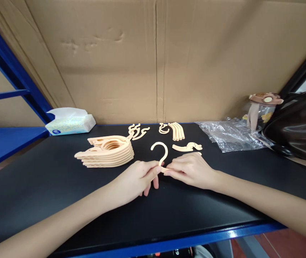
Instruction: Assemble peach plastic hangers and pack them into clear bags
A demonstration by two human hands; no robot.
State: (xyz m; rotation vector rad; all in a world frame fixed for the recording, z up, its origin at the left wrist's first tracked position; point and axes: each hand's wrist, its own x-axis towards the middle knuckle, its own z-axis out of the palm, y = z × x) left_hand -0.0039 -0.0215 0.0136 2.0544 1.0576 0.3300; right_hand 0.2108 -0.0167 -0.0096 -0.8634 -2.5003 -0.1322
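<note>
Fingertips of left hand and right hand pinch the peach hook between them; the tissue pack bears print too small to read.

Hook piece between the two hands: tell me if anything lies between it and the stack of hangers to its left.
Nothing visible does. The hook piece, pinched at its stem by the left hand and right hand, has only bare black table between it and the stack of hangers.
</note>
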